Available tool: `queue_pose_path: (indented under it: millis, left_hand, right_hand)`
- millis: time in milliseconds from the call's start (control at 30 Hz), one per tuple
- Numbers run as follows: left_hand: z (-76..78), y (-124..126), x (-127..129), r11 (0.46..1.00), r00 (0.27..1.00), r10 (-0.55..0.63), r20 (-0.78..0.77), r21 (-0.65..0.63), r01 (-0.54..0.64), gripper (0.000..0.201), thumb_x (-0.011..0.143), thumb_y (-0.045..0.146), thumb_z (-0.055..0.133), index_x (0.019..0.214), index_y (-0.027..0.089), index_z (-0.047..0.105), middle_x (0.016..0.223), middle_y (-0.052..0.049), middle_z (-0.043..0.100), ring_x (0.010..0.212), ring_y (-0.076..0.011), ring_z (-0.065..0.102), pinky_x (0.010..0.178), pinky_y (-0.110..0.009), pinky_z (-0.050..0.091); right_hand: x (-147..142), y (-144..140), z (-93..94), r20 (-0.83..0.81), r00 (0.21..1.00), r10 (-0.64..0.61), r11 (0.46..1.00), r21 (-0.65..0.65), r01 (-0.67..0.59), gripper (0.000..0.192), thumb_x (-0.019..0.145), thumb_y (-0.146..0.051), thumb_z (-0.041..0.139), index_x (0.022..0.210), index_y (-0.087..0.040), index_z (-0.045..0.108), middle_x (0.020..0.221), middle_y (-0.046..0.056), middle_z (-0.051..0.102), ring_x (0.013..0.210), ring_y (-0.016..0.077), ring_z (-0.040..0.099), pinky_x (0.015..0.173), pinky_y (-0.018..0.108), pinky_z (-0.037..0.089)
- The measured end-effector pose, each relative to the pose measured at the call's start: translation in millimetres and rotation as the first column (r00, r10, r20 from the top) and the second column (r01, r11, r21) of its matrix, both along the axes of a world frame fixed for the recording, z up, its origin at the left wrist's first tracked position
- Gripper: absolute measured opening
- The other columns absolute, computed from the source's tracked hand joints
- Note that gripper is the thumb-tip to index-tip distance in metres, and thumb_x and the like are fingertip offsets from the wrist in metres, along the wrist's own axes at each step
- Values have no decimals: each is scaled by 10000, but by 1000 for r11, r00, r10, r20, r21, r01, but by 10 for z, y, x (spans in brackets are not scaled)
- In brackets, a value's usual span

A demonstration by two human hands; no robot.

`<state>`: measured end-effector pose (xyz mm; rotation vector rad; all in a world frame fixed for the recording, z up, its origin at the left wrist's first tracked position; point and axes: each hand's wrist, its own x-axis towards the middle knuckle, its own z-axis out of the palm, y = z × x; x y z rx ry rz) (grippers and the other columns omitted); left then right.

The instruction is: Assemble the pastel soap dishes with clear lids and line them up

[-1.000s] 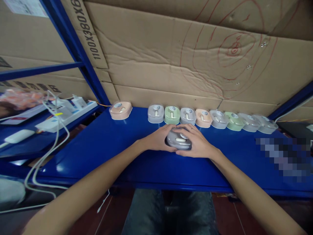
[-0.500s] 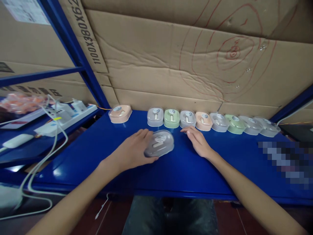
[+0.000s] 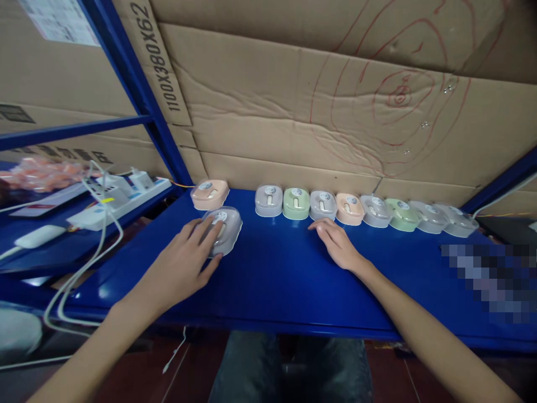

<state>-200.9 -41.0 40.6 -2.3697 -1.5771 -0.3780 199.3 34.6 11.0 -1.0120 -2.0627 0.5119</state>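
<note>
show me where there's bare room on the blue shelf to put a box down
Bare: the gap in the back row between the peach box and the grey box; the front strip between left hand and right hand. Crowded: the back row from that grey box rightward, boxes side by side.

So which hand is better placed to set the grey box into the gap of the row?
Probably the left hand: it already grips the grey box near the gap. The right hand rests flat, away from it.

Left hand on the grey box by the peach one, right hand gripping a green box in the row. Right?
Not quite. In the head view the right hand grips nothing; it lies open on the blue shelf. The left hand is indeed on the grey box by the peach one.
</note>
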Motion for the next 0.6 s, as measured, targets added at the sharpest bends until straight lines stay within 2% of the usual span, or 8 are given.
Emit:
queue_pose_path:
  millis: [100, 267, 467, 600]
  left_hand:
    - [13, 164, 56, 1000, 997, 7, -77, -11, -7, 648, 1068, 368, 446, 1662, 113, 405, 1665, -267, 499, 1510, -474, 485, 1258, -624, 426]
    - [89, 627, 241, 998, 993, 51, -110, -21, -53, 614, 1054, 304, 515, 1638, 122, 457, 1650, -275, 509, 1457, -481, 535, 1185, -614, 464]
    - [156, 1171, 412, 997, 980, 68, -187, -33, -75, 588, 1026, 247, 552, 1566, 19, 505, 1588, -340, 536, 1419, -493, 568, 1186, -583, 434]
    - [150, 1382, 420, 995, 979, 88, -183, -31, -96, 588, 1014, 228, 547, 1573, 55, 490, 1599, -313, 545, 1414, -462, 582, 1191, -566, 425]
  right_hand:
    - [3, 2, -2, 23, 1000, 2, 1000, -6, -2, 541, 1173, -614, 361, 1181, -249, 761, 1234, 101, 751, 1230, 304, 692, 1141, 526, 512]
    - [3, 8, 4, 43, 999, 7, 1000, 10, -7, 566, 1173, -621, 348, 1140, -241, 765, 1191, 98, 762, 1194, 309, 703, 1120, 534, 517]
    - [-8, 17, 17, 58, 998, 5, 999, 32, -7, 567, 1172, -624, 343, 1109, -248, 762, 1165, 98, 771, 1170, 314, 712, 1099, 540, 527]
    - [-12, 25, 11, 70, 997, 14, 999, 42, -17, 564, 1172, -624, 342, 1107, -252, 762, 1158, 99, 773, 1158, 313, 710, 1095, 547, 524]
